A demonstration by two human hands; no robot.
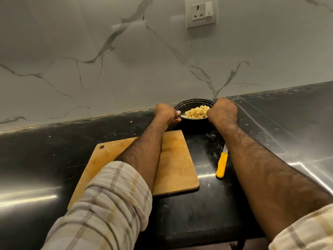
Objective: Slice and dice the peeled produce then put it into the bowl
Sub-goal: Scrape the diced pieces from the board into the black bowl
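Pale yellow diced cubes heap in the black bowl; the left hand and right hand have fingers curled round its rim, on the counter.

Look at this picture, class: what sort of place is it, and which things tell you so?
Most likely a home kitchen: a dark counter under a marble wall, a wooden chopping board, a yellow-handled knife and a bowl of diced food.
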